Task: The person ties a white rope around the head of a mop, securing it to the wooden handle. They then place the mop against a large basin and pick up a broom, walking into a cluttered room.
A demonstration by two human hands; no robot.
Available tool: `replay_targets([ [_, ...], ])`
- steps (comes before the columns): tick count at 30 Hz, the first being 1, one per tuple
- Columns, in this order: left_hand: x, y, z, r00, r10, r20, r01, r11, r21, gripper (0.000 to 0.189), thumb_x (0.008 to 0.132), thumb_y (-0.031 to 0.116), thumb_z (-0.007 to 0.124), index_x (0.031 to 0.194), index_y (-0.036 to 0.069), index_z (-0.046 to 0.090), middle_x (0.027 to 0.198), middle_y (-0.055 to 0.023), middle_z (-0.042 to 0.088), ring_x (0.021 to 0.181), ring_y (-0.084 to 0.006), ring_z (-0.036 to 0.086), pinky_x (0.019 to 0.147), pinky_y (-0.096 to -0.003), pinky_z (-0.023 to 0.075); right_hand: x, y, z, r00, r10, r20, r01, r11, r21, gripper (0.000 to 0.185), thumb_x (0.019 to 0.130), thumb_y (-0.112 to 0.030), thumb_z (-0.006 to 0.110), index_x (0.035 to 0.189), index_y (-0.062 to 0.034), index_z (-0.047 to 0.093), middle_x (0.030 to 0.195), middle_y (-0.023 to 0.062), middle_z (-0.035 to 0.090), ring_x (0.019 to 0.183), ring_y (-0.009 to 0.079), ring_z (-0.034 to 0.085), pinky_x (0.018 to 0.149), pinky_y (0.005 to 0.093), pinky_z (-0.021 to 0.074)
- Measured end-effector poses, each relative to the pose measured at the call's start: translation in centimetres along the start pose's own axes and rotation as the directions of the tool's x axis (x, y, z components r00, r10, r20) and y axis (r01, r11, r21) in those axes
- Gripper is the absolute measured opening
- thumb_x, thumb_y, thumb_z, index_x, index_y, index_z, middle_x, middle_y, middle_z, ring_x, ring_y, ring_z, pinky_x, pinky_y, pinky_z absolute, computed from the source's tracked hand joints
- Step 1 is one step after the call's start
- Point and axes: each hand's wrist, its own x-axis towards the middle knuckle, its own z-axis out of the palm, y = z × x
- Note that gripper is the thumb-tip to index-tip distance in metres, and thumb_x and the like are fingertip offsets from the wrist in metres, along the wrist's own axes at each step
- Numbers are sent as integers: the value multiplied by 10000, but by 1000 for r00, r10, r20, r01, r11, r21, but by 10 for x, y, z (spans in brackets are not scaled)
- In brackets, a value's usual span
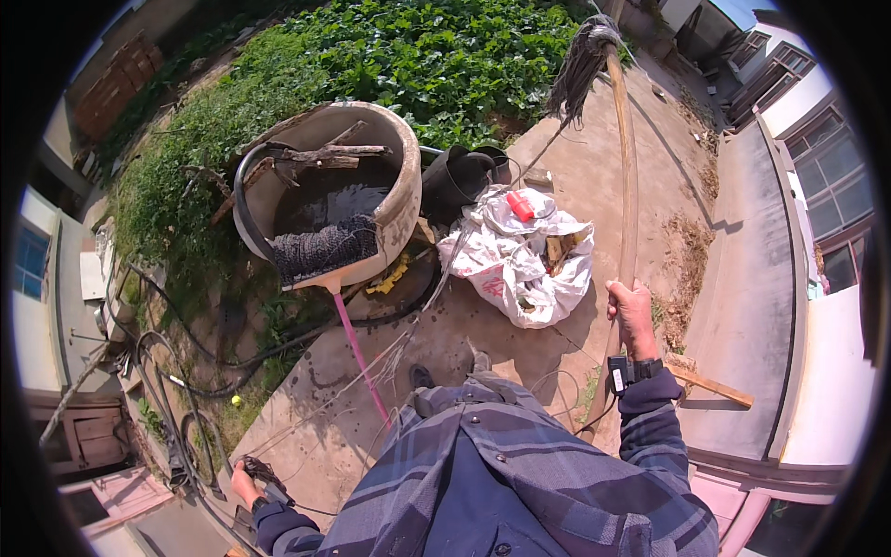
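Note:
My right hand (632, 310) grips the wooden handle (623, 160) of a string mop, held upright with its end up. Its grey strand head (583, 66) hangs at the top, and a thin cord trails down from it. Low on the left, my left hand (245, 485) is closed around a bunch of dark strands or cord (263, 471); what exactly they are, I cannot tell. Before me stands a round tub (407, 167) holding dark water. A dark, fluffy flat mop head (327, 247) rests on its near rim, its pink handle (358, 355) slanting down towards me.
A white woven sack (536, 278) with a red plastic piece (520, 207) on it lies beside black buckets (463, 174). Branches (334, 154) cross the tub. Black hoses (237, 365) coil on the left. Leafy plants (431, 63) grow behind. A raised concrete ledge (748, 278) runs along the right.

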Motion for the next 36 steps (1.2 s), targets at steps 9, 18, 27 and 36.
replay_targets([
  [9,-128,80,141,809,320,494,-555,692,461,308,824,244,787,811,-50,695,720,-51,622,689,-140,552,667,-325,454,-44,5,-52,997,-35,64,32,998,45,133,896,-131,700,852,-54,601,609,-29,520,460,64,462,435,237,381],
  [18,-348,189,381,278,542,793,-691,686,-227,177,894,107,702,994,-38,726,887,-2,687,790,-70,579,731,-241,467,-77,-15,-81,985,-3,172,2,1000,10,186,864,-153,737,880,-46,585,615,-17,538,472,69,500,445,225,389],
  [27,-506,283,567,73,628,775,-541,678,-498,729,862,74,799,1465,-97,427,988,-19,638,867,-75,582,782,-223,492,-86,-27,-82,942,-40,334,44,999,-4,164,846,-74,730,833,-58,568,617,-10,551,495,66,521,453,226,394],
  [36,-531,314,622,-164,607,777,-483,638,-600,182,950,175,722,997,0,735,869,40,663,801,-44,548,707,-227,445,-79,-47,-66,930,-33,365,8,997,70,175,851,-77,754,877,-57,582,637,-9,562,518,66,534,479,221,415],
])
